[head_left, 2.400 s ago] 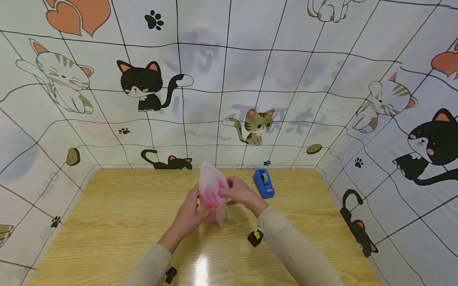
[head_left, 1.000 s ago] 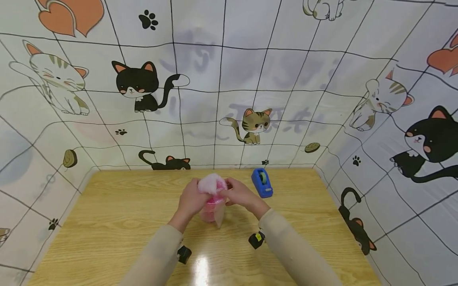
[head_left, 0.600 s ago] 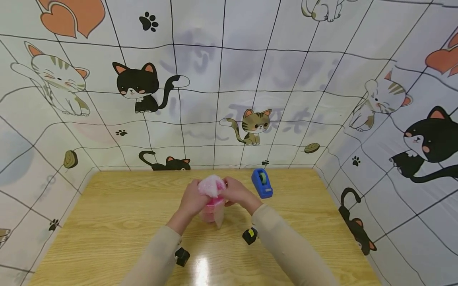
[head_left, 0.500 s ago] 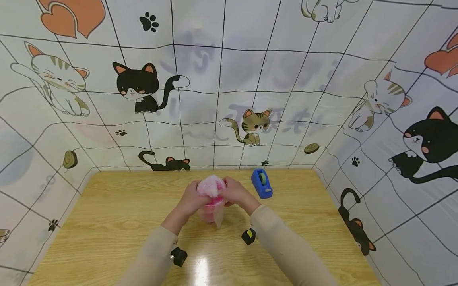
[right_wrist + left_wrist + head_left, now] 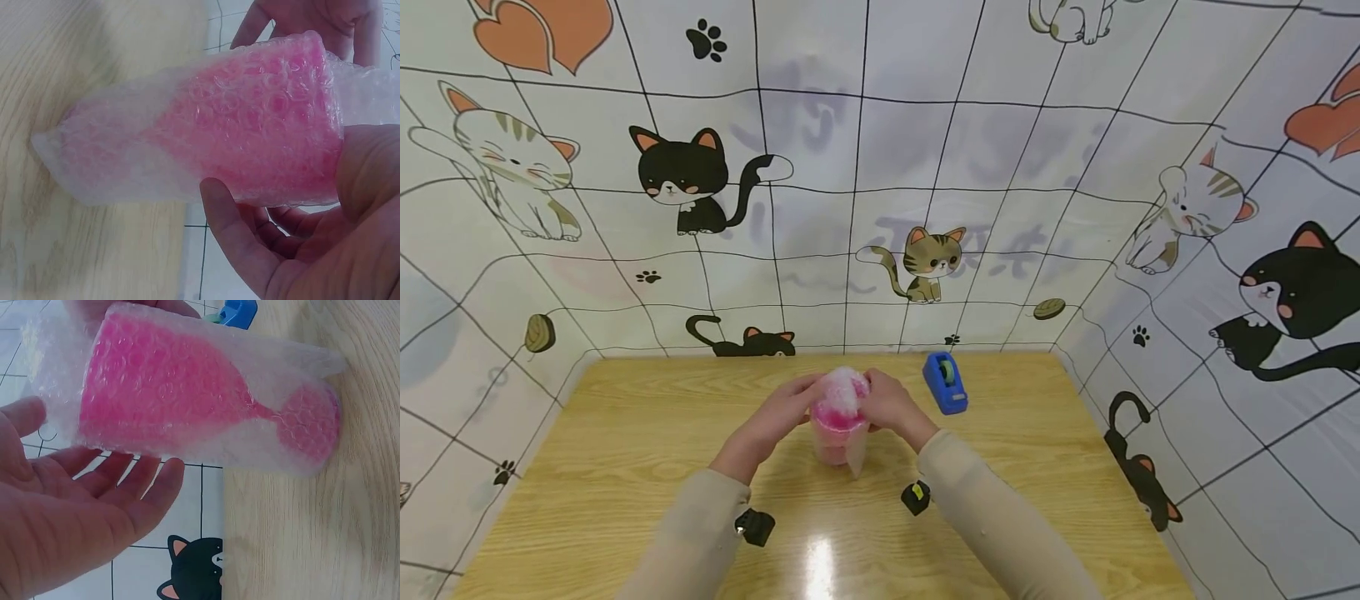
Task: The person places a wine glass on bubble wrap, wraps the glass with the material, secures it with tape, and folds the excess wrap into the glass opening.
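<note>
A pink goblet (image 5: pixel 162 381) wrapped in bubble wrap (image 5: pixel 842 387) stands upright on the wooden table, its bowl, thin stem and round foot showing through in the left wrist view. Loose wrap bunches above the rim. My left hand (image 5: pixel 775 414) is at the goblet's left side; in the left wrist view its fingers (image 5: pixel 165 481) are spread and relaxed alongside the bowl, not closed round it. On the other side my right hand (image 5: pixel 891 404) holds the wrapped bowl near the rim, its fingers (image 5: pixel 219 194) bent along the wrap. Some right fingertips are hidden behind the goblet.
To the right, near the table's back edge, stands a blue tape dispenser (image 5: pixel 945 383) with a roll in it. A cat-printed cloth (image 5: pixel 820 208) hangs behind and beside the table (image 5: pixel 662 433). Small black devices (image 5: pixel 916 497) sit at both wrists.
The wrap's tall upper end has been folded down over the goblet's mouth. Most recently my left hand has loosened and shifted left, uncovering more of the bowl; the right hand stays beside it.
</note>
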Demonstrator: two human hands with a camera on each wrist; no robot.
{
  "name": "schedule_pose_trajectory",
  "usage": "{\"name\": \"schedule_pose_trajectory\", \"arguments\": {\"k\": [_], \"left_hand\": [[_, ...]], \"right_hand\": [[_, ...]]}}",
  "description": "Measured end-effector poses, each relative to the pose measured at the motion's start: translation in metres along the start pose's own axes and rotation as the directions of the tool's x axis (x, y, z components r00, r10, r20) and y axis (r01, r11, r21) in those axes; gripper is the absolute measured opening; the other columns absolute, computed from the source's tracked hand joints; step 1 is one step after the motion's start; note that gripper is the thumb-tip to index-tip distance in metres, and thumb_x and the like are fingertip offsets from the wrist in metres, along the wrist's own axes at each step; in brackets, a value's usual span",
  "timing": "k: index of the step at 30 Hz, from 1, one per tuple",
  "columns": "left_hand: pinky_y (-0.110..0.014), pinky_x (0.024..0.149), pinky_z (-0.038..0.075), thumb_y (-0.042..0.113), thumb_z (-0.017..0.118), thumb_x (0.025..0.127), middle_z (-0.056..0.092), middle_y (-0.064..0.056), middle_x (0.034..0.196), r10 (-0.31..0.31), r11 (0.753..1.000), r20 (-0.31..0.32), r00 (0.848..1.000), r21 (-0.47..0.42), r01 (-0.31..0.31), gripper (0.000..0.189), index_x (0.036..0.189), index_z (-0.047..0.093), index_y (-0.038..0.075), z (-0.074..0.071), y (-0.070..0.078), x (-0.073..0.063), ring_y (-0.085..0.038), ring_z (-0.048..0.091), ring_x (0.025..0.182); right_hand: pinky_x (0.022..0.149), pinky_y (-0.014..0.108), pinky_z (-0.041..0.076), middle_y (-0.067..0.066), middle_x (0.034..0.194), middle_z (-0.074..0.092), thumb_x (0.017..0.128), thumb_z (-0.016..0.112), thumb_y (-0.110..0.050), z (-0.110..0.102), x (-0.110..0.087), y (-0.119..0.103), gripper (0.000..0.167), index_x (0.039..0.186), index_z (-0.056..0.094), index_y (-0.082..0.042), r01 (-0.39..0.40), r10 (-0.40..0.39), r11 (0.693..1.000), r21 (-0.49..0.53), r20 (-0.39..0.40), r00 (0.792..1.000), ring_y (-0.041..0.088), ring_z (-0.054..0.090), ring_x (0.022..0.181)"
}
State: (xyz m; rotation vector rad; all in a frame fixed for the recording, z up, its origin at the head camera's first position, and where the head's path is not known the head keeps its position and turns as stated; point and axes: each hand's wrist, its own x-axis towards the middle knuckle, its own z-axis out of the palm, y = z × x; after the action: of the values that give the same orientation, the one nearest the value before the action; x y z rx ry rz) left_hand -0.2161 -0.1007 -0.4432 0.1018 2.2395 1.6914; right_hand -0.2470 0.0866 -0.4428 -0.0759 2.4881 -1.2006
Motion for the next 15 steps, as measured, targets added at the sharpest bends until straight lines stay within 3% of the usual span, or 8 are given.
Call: {"name": "schedule_pose_trajectory", "arguments": {"k": [8,11,15], "left_hand": [[-0.048,0.098,0.051,0.033,0.05,0.1,0.059,-0.017,0.133,-0.011,0.995,-0.062,0.998,0.103,0.017,0.05,0.139,0.05,0.002,0.007,0.005,0.003,-0.03,0.059,0.118],[-0.049,0.097,0.051,0.03,0.052,0.099,0.06,-0.018,0.131,-0.001,0.985,-0.09,0.996,0.175,0.017,0.048,0.136,0.053,0.001,0.008,0.007,0.003,-0.031,0.059,0.116],[-0.049,0.096,0.052,0.028,0.055,0.097,0.063,-0.018,0.127,0.026,0.962,-0.131,0.991,0.273,0.011,0.045,0.132,0.057,0.0,0.01,0.009,0.005,-0.032,0.06,0.115]], "right_hand": [[0.063,0.033,0.06,0.015,0.107,0.062,0.09,0.062,-0.016,0.0,0.003,0.006,0.035,0.121,0.055,-0.003,0.015,-0.014,1.0,0.019,-0.007,1.0,0.021,0.064,0.079],[0.064,0.032,0.061,0.013,0.107,0.062,0.089,0.063,-0.021,-0.004,0.005,0.011,0.038,0.122,0.056,-0.004,0.045,-0.047,0.998,0.046,0.041,0.998,0.02,0.064,0.082],[0.076,0.036,0.061,0.011,0.113,0.062,0.088,0.066,-0.026,-0.014,0.004,0.017,0.042,0.123,0.056,-0.004,0.074,-0.094,0.989,0.126,0.16,0.983,0.019,0.064,0.093]]}}
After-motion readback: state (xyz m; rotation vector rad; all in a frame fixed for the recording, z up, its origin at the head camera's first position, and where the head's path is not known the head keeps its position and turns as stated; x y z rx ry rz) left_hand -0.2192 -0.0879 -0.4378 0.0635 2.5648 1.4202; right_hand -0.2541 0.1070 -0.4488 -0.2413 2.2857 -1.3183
